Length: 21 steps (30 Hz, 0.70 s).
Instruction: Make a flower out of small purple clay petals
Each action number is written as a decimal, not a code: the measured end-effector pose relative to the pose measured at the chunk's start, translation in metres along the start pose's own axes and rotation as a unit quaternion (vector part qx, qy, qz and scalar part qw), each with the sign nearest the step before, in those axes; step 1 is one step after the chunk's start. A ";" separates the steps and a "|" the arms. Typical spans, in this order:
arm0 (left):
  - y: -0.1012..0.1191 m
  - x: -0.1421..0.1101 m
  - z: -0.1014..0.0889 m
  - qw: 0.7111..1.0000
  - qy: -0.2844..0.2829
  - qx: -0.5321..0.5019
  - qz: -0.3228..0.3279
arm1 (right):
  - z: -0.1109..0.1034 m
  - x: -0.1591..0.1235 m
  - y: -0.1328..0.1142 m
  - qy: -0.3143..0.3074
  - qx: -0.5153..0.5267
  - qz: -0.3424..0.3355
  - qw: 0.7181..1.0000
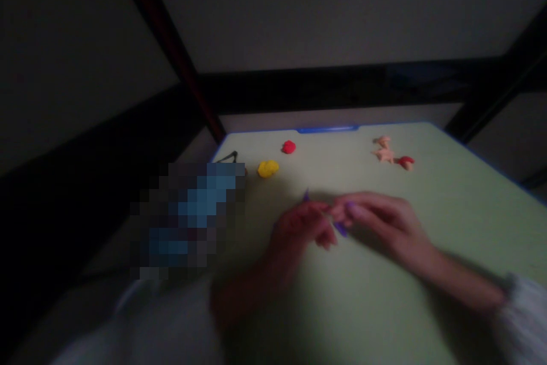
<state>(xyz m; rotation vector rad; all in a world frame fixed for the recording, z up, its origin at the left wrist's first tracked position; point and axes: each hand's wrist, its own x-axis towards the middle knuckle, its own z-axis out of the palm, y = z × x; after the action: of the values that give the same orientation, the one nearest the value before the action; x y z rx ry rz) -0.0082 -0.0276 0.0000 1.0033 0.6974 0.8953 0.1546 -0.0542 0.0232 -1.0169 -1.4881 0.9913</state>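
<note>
My left hand (299,228) and my right hand (384,220) meet above the middle of the table, fingertips close together. Both are closed, pinching a small purple piece (341,229) that looks like modelling clay. One purple end sticks out below the fingers, and a purple tip shows behind my left hand. More purple shows at my right thumb; whether it is part of the same piece I cannot tell. The fingers hide the rest, and the picture is dim and blurred.
On the pale green table (384,319) lie a yellow lump (268,168) and a red lump (289,147) at the back left. Several small pink shapes (385,155), one with a red top (405,160), lie back right. A pixelated patch (196,211) covers the left edge.
</note>
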 end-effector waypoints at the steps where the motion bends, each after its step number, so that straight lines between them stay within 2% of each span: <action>1: 0.000 0.000 0.000 1.000 -0.004 0.002 0.000 | 0.000 0.000 0.000 0.000 0.003 -0.004 1.000; 7: 0.000 0.000 -0.001 1.000 -0.009 -0.002 -0.004 | -0.002 -0.001 0.005 0.008 -0.023 -0.046 0.999; 12: -0.001 0.001 -0.001 1.000 -0.007 0.010 -0.004 | -0.003 -0.001 0.003 -0.018 -0.031 -0.022 0.999; 17: 0.000 -0.001 0.002 1.000 -0.019 -0.005 -0.020 | -0.003 -0.001 0.003 -0.006 -0.063 -0.072 0.995; 21: 0.000 0.000 0.005 1.000 -0.022 0.003 -0.017 | -0.001 -0.002 0.006 -0.008 -0.040 -0.070 0.997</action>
<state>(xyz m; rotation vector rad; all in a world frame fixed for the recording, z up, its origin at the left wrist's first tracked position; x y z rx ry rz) -0.0047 -0.0297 0.0022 1.0108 0.6796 0.8392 0.1565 -0.0542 0.0171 -0.9500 -1.6004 0.8472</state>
